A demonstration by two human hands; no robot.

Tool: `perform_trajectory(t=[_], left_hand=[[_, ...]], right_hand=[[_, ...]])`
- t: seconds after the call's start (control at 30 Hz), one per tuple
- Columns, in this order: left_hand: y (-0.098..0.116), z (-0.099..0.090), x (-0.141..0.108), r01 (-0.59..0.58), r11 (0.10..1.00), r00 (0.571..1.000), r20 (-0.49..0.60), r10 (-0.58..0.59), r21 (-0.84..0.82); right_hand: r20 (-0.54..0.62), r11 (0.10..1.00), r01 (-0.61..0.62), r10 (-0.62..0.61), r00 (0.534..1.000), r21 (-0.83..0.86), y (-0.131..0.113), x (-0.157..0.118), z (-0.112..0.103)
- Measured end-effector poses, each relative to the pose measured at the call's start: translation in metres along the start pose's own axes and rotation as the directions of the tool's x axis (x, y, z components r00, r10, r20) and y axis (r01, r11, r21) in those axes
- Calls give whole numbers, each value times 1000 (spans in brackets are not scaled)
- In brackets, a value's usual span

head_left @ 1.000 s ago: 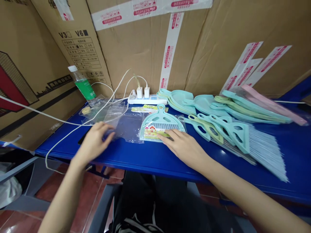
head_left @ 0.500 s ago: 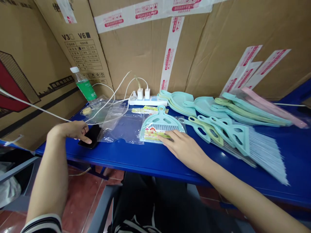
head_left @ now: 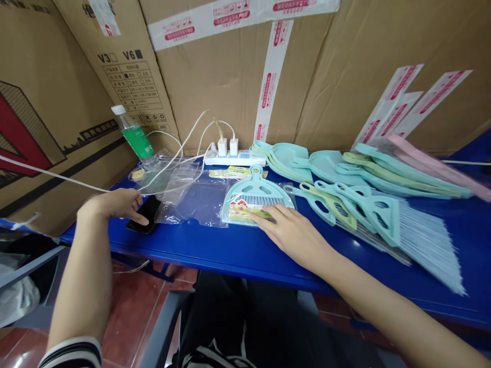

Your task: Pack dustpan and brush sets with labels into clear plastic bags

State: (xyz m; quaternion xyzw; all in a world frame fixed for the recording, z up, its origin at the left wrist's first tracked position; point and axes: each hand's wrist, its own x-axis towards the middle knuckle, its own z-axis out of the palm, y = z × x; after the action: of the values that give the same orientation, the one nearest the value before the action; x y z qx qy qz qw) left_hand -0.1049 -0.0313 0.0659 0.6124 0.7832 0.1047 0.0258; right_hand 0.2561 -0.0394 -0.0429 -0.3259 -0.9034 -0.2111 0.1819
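Note:
My left hand [head_left: 120,204] is at the left of the blue table, its fingers curled by the far edge of a black phone [head_left: 148,212] and its thumb on the screen. The phone lies on the table. My right hand [head_left: 293,227] rests flat, fingers stretched, on the lower right of a pale-blue dustpan [head_left: 256,176] in a clear bag. Inside the same bag are a small brush [head_left: 255,200] and a printed card [head_left: 245,211], partly hidden by my fingers. Flat clear plastic bags [head_left: 195,202] lie between my hands.
To the right are several loose brushes [head_left: 383,217], with stacked dustpans [head_left: 284,153] behind them. A power strip [head_left: 249,158] with two chargers stands against the cardboard boxes [head_left: 230,87]. A bottle [head_left: 136,138] is at the back left. White cables [head_left: 184,140] cross the table's left side.
The view has shifted slightly. My left thumb is a little further over the phone; my right hand stays on the bagged dustpan.

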Motion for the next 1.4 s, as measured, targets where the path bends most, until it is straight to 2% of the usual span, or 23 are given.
perform_trajectory(t=[0.1, 0.17, 0.37, 0.4, 0.47, 0.53, 0.7, 0.77, 0.87, 0.97, 1.03, 1.07, 1.13, 1.2, 1.27, 1.4], left_hand=[[7, -3, -2, -4, 995, 991, 134, -9, 101], [16, -4, -3, -34, 989, 991, 135, 14, 144], [45, 7, 3, -239, 961, 943, 269, 195, 142], [48, 12, 5, -298, 947, 922, 294, 253, 117], [53, 21, 9, -485, 874, 818, 372, 440, 34], [56, 30, 12, -600, 800, 726, 409, 552, -15], [66, 47, 14, -761, 644, 571, 397, 719, -72], [70, 50, 15, -795, 603, 536, 392, 747, -62], [75, 51, 18, -808, 589, 556, 344, 757, 11], [80, 50, 21, -786, 594, 618, 224, 753, 172], [83, 48, 21, -721, 622, 682, 152, 715, 307], [84, 48, 22, -663, 649, 729, 125, 673, 373], [86, 48, 24, -529, 703, 825, 96, 556, 476], [86, 49, 28, -423, 732, 892, 102, 440, 534], [84, 52, 32, -383, 745, 918, 133, 374, 546], [86, 57, 31, -355, 757, 932, 139, 336, 549]], right_hand=[[1, 1000, 7, -7, 1000, -7, 0, 0, -1], [12, 1000, 4, -4, 1000, -1, 0, 1, -1], [37, 1000, -17, 16, 999, 20, 1, 1, -1], [35, 1000, -15, 15, 999, 22, 1, 1, 0], [30, 1000, -16, 15, 999, 25, 1, 0, 1], [32, 999, -18, 17, 999, 26, 1, 0, 1], [36, 1000, -21, 20, 999, 24, 1, 1, 2], [26, 999, -17, 17, 1000, 28, 1, 1, 2], [8, 999, -12, 12, 1000, 38, 2, 1, 2], [23, 999, -16, 15, 1000, 35, 2, 0, 2], [35, 999, -19, 18, 999, 30, 2, 0, 2], [38, 999, -19, 18, 999, 30, 2, 0, 2], [36, 999, -17, 15, 999, 32, 2, -1, 3], [32, 999, -13, 12, 999, 34, 3, -1, 3], [30, 999, -11, 10, 1000, 30, 3, 0, 3], [12, 1000, -5, 5, 1000, 26, 2, 0, 2]])
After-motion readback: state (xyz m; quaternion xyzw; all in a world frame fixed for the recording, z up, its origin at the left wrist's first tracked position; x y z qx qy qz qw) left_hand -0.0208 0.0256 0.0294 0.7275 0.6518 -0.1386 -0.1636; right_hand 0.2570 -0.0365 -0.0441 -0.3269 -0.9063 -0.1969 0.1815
